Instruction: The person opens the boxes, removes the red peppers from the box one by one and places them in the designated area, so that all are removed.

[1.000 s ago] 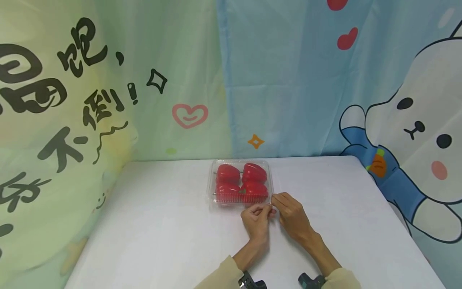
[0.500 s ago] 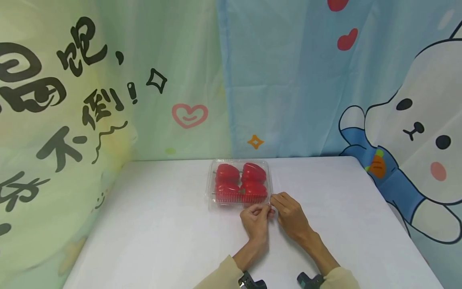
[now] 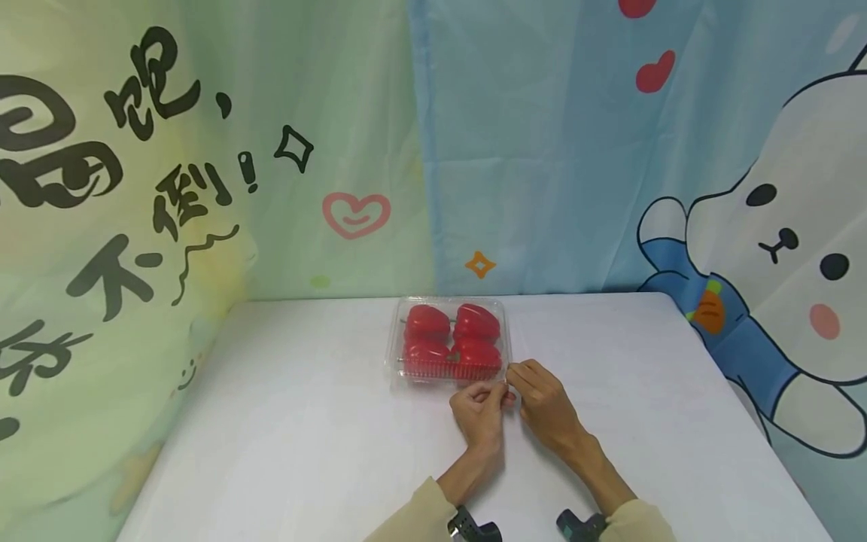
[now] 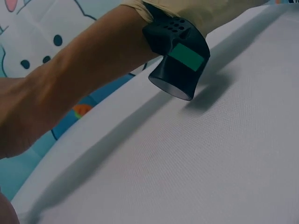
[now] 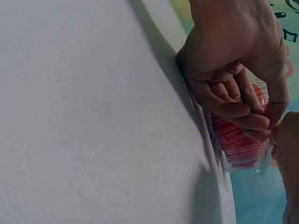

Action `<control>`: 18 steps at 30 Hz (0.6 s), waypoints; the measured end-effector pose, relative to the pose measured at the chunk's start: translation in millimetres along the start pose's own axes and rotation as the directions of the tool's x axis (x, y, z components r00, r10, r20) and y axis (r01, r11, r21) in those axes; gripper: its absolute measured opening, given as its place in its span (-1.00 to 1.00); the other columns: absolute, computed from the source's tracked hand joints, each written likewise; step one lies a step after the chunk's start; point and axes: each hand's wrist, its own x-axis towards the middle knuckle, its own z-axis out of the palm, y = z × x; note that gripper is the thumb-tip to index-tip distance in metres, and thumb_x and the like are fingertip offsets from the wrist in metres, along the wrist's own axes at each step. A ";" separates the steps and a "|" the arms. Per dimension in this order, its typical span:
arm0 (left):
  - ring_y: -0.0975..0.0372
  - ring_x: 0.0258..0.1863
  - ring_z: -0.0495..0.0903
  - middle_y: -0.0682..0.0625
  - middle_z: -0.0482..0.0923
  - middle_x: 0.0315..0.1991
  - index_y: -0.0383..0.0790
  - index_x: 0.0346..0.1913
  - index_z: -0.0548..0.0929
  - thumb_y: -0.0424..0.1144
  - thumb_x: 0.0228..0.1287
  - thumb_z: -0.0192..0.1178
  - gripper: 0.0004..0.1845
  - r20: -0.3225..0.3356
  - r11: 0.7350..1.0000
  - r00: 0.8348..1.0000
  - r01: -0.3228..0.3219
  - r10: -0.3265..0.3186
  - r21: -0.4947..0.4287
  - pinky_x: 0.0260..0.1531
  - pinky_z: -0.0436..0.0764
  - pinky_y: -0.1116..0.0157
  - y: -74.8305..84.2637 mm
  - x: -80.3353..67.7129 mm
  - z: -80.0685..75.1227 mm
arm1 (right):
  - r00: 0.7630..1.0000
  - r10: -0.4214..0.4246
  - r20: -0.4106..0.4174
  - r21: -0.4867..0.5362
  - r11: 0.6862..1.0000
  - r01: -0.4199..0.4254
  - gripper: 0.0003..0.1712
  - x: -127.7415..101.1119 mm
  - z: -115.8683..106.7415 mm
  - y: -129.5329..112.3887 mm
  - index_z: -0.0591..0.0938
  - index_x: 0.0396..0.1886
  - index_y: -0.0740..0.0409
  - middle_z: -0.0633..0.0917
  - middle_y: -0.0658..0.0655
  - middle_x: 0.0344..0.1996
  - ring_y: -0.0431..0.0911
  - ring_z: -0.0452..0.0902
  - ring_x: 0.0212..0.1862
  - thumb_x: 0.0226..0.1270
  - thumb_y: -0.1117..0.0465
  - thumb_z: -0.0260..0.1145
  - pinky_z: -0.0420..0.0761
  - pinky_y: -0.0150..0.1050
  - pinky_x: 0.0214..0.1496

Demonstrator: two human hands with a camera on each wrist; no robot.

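A clear plastic clamshell box stands near the back edge of the table. Several red bell peppers lie inside it under the closed lid. At the box's front right corner, my left hand pinches the plastic edge between thumb and curled fingers. My right hand pinches the same corner from the right, its fingertips meeting the left ones. The right wrist view shows the left hand and part of the right hand at the box's lip. In the left wrist view, the fingers at work are out of sight.
The white table spreads around the box and forearms. Behind it hangs a printed curtain. Black wrist cameras sit at both cuffs; the right one shows over the cloth in the left wrist view.
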 end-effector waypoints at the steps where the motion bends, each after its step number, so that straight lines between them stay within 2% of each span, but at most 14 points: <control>1: 0.31 -0.66 0.67 -0.62 0.66 -0.51 -0.70 -0.44 0.71 -0.63 0.14 0.33 -0.91 0.003 1.000 1.000 -0.004 0.004 -0.004 -0.53 0.69 0.45 0.0 0.1 0.0 | 1.000 0.001 0.000 0.000 1.000 -0.001 -0.44 0.3 0.0 -0.1 0.76 -0.22 0.34 0.79 0.17 -0.24 -0.01 0.65 -0.20 -0.23 0.84 0.27 0.77 -0.12 -0.15; 10: 0.33 -0.66 0.67 -0.61 0.66 -0.51 -0.68 -0.44 0.72 -0.64 0.14 0.34 -0.93 0.007 1.000 1.000 -0.017 0.017 -0.010 -0.52 0.69 0.46 -1.3 0.5 0.1 | 1.000 -0.012 0.005 0.000 1.000 0.012 -0.47 1.9 -0.3 0.9 0.76 -0.22 0.35 0.80 0.19 -0.24 0.00 0.64 -0.20 -0.21 0.83 0.28 0.77 -0.13 -0.14; 18: 0.35 -0.68 0.65 -0.51 0.70 -0.53 -0.68 -0.45 0.72 -0.63 0.12 0.34 -0.92 -0.014 1.000 1.000 0.006 -0.006 -0.005 -0.53 0.67 0.47 0.1 0.4 1.7 | 1.000 -0.012 0.006 0.004 1.000 0.012 -0.45 4.2 -1.3 1.5 0.76 -0.23 0.36 0.80 0.19 -0.24 -0.01 0.63 -0.21 -0.24 0.84 0.28 0.74 -0.15 -0.16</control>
